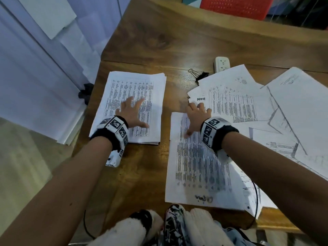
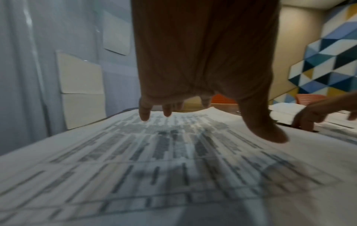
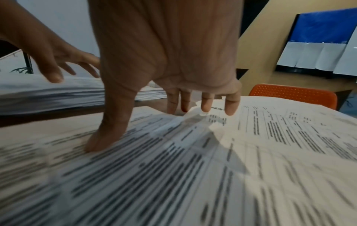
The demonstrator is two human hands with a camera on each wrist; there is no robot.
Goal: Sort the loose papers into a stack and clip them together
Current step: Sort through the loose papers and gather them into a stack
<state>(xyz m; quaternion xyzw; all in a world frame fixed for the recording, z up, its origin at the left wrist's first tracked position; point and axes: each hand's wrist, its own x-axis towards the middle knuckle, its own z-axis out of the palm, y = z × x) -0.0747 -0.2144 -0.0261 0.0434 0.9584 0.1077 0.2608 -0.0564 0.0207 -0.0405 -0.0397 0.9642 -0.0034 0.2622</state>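
— While fingers are spread, where's the left grip (image 1: 132, 112)?
— Flat on the stack (image 1: 156, 96).
— Right grip (image 1: 197, 115)?
— Fingers straight, thumb pressing a loose sheet (image 1: 198, 166). Binder clip (image 1: 199, 75) beyond its fingertips, on the desk (image 1: 142, 166).

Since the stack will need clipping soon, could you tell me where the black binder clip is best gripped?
Pinch the binder clip by its two wire handles, coming from its far-left side. They stick out free over bare table, while its black body lies against the edge of the loose papers. Both hands are on paper now.
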